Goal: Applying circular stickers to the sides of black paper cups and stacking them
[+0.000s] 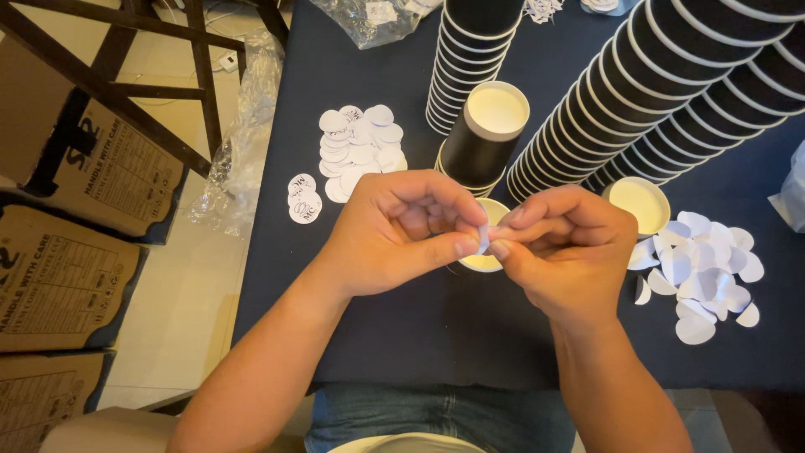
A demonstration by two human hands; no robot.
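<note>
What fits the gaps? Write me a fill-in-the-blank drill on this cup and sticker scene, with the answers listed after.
1. The left hand and right hand pinch one small white sticker between their ____.
2. The stacked paper cups are ____ on the outside.
3. The tablecloth under the hands is dark ____.
4. The pile of curled blank backing discs lies on the person's ____ side.

Missing words: fingertips; black; blue; right
</note>
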